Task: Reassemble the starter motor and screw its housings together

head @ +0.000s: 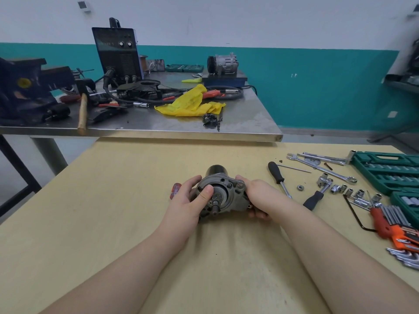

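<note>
Both hands clamped on starter motor at mid table: left hand grip on nose housing, right hand grip on flange. Housings look mated; bolting seems left. Black screwdriver, sockets beyond
</note>
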